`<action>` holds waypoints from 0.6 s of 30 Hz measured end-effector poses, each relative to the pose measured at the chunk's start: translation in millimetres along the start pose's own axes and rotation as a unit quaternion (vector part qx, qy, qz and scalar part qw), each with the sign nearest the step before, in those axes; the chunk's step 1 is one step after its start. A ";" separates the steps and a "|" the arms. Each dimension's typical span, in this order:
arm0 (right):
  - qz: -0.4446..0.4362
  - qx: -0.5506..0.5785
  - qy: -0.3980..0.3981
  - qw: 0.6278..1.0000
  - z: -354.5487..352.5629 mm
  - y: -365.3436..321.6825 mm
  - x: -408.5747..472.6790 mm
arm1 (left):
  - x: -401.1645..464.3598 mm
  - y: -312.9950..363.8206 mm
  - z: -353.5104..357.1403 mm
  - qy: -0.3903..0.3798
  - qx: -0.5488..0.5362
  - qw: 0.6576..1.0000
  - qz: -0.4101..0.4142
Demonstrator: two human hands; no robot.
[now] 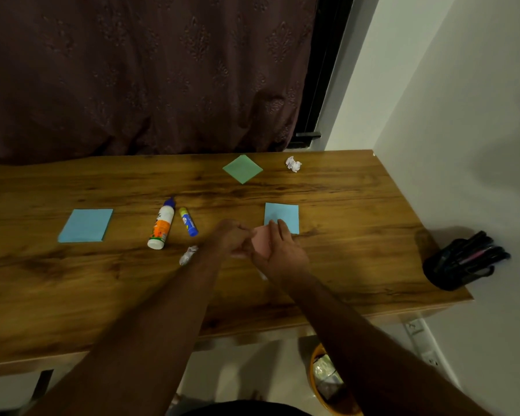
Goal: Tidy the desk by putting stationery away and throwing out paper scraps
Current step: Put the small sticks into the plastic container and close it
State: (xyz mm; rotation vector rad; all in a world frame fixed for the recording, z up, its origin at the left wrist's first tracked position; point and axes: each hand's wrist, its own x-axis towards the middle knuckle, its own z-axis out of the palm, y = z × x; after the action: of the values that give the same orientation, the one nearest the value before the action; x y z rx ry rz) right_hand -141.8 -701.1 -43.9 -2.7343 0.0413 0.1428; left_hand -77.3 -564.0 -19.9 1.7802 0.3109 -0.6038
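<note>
Both my hands meet at the middle of the wooden desk (72,280) on a pink note pad (262,241). My left hand (231,238) pinches its left edge and my right hand (278,250) cups it from the right. A blue note pad (285,216) lies just behind it, another blue pad (86,225) at the left, a green pad (242,169) at the back. A white glue bottle (162,225) and a glue stick (188,226) lie left of my hands. Crumpled paper balls sit by my left forearm (188,254) and at the back right (293,164).
A black pen holder (460,262) full of pens stands at the desk's right end against the white wall. An orange waste bin (327,382) with scraps sits on the floor under the desk's front edge. A dark curtain hangs behind the desk.
</note>
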 end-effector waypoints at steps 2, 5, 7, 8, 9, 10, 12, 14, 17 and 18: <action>-0.001 0.008 0.002 1.000 1.6 0.8 1.2 | 2.1 1.1 -0.3 -0.001 -0.001 1.000 -0.011; 0.001 0.034 0.012 0.999 5.0 3.0 3.3 | 2.5 2.6 0.5 0.003 -0.003 1.000 -0.029; -0.002 0.046 0.020 0.999 5.9 3.7 4.5 | 2.0 2.6 0.7 0.004 -0.008 0.999 -0.035; -0.002 0.054 0.021 0.998 5.0 3.8 3.9 | 1.4 2.1 0.9 0.004 -0.010 0.999 -0.036; -0.004 0.065 0.019 0.998 5.2 4.8 4.5 | 0.8 1.8 1.3 0.006 -0.013 0.999 -0.036; -0.005 0.076 0.011 0.997 4.4 5.2 4.9 | 0.2 1.9 1.5 0.007 -0.016 0.999 -0.037; -0.008 0.098 -0.005 0.995 2.8 6.7 6.9 | -2.0 2.7 2.0 0.007 -0.025 0.999 -0.037; 0.008 0.150 -0.028 0.988 -2.7 8.5 9.2 | -2.9 2.0 2.3 0.012 -0.029 0.999 -0.032; 0.093 0.293 -0.022 0.951 -18.1 10.3 13.5 | -5.8 -0.3 2.6 0.017 -0.029 0.999 -0.031; 0.135 0.303 -0.003 0.943 -23.4 11.1 16.6 | -7.7 -1.5 2.9 0.016 -0.035 0.999 -0.035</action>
State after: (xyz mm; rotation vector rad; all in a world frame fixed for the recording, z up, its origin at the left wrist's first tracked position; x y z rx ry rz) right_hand -123.6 -720.6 -28.6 -2.1003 0.3932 0.1809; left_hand -85.1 -565.6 -17.5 1.7181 0.4137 -0.6076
